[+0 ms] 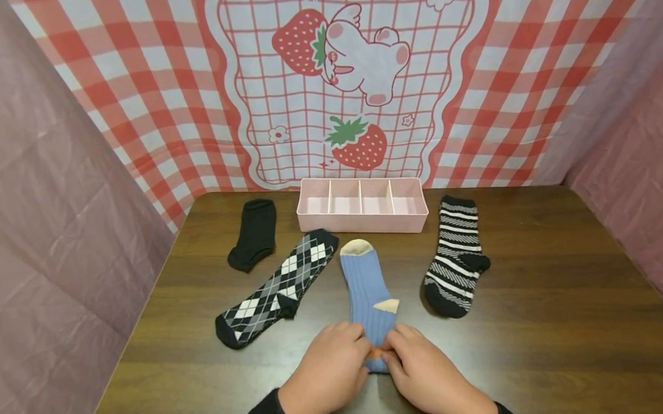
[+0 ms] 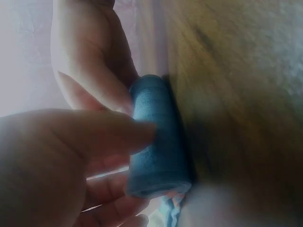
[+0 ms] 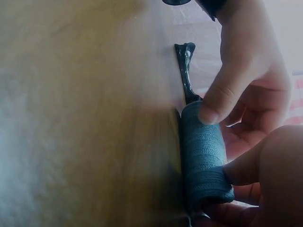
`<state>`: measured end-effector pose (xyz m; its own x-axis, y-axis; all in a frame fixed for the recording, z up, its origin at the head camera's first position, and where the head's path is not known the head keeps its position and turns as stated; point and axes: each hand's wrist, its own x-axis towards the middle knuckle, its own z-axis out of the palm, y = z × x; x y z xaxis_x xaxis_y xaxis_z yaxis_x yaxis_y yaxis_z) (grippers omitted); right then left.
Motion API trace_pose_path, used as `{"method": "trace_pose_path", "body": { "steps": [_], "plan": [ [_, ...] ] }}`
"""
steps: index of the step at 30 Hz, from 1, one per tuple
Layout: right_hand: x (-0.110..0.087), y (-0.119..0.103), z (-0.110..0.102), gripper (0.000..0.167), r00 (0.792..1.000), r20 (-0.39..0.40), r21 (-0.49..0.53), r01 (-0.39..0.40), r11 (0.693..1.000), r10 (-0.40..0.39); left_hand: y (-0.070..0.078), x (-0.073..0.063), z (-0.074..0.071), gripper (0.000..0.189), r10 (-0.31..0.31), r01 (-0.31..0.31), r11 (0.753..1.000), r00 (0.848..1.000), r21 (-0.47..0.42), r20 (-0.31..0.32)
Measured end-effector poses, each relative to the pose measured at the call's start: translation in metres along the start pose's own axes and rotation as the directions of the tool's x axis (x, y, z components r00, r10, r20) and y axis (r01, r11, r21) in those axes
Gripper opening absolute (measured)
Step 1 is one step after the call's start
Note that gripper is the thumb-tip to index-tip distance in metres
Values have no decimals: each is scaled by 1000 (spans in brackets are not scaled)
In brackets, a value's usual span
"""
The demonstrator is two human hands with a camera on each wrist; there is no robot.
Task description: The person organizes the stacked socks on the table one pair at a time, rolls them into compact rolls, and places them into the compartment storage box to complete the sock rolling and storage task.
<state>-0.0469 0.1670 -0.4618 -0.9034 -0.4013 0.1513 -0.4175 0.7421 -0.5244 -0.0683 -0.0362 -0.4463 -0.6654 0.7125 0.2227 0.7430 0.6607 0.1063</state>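
Observation:
A blue sock (image 1: 365, 283) with cream toe and heel lies lengthwise on the table, toe pointing away. Its near end is rolled or folded over, with a bit of orange showing between the hands. My left hand (image 1: 330, 368) pinches the left side of that end, and my right hand (image 1: 427, 374) grips the right side. Up close, the left wrist view shows the end as a thick blue roll (image 2: 158, 156) under the left thumb. In the right wrist view, fingers of both hands hold the roll (image 3: 204, 151); the fingertips beneath it are partly hidden.
A pink box (image 1: 363, 223) with several compartments stands at the table's back edge. A black ankle sock (image 1: 255, 233) and an argyle sock (image 1: 279, 291) lie to the left. On the right lies a black-and-white striped sock (image 1: 456, 257). Checked cloth (image 1: 179, 96) hangs behind the wooden table (image 1: 567, 295).

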Motion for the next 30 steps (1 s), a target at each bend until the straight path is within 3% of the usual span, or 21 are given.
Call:
{"method": "trace_pose_path", "body": {
  "steps": [5, 12, 17, 23, 26, 30],
  "plan": [
    [1, 0, -1, 17, 1000, 9, -1, -17, 1000, 17, 1, -1, 1, 23, 6, -6, 1000, 1000, 23, -9],
    [0, 1, 0, 14, 1000, 1, 16, -17, 1000, 17, 0, 0, 6, 16, -23, 23, 1000, 1000, 1, -22],
    [-2, 3, -2, 20, 994, -54, -63, 95, 993, -98, -5, 0, 6, 9, -13, 11, 999, 1000, -50, -23],
    [0, 3, -4, 37, 944, -77, -180, 304, 936, -321, -9, 2, 4, 4, -45, 48, 992, 999, -114, 29],
    [1, 3, -4, 38, 928, -62, -194, 350, 916, -368, -11, 3, 5, 6, -76, 90, 981, 994, -173, 81],
    [1, 2, -3, 38, 922, -42, -172, 372, 912, -385, -16, 5, 6, 11, -105, 149, 945, 981, -290, 161]
  ]
}}
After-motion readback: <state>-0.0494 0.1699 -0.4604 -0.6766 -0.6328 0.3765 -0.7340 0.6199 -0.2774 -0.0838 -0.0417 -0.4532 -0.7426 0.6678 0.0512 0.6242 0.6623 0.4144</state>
